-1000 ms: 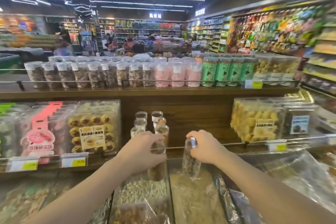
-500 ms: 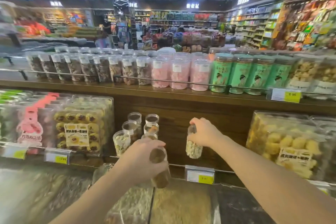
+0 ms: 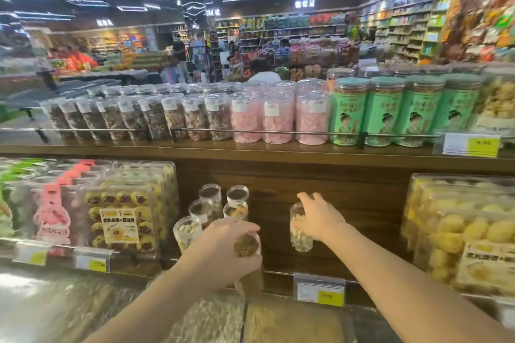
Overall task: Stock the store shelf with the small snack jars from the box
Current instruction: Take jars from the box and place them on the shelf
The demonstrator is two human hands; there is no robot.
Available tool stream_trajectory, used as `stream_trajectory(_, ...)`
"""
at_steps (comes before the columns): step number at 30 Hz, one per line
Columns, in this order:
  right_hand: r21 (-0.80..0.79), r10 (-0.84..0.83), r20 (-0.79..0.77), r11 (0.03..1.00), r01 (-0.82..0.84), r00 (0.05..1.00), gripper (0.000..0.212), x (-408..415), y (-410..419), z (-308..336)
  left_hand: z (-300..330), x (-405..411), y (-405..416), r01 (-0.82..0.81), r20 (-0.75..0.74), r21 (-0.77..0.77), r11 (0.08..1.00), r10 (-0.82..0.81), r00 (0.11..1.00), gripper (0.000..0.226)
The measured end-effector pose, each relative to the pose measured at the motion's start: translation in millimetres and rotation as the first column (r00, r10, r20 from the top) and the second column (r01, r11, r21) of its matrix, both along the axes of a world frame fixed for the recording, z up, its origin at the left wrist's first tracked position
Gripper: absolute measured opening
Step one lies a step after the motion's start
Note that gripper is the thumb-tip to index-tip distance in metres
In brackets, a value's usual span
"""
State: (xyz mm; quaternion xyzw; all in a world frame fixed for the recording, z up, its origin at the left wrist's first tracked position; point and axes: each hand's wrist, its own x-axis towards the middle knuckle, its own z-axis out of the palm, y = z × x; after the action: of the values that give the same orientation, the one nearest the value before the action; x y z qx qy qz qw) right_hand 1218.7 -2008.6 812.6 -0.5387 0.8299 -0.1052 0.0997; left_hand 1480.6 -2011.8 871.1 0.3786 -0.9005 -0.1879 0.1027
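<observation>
Clear jars (one per grip), both gripped.

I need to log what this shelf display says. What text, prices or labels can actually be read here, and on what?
None reads for certain.
Yellow price tag on the lower shelf rail: digits blurred.
Upper yellow tag: blurred.
Cookie box label: characters too blurred.
Green canisters: print too small.
Hanging aisle signs: unreadable.
</observation>
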Motion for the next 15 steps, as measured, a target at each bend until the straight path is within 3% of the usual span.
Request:
stream_trajectory(8,0.026,-0.022,-0.081,0.999,0.025,0.996,0.072,14,77,24,2,-57,-71,0.08,0.046,0.07,0.994,-0.083,0.995,0.059)
stream_trajectory(15,0.002,-0.049,-0.061,0.999,0.049,0.997,0.069,21,113,30,-26,-111,-120,0.11,0.205,0.061,0.992,-0.12,0.971,0.057)
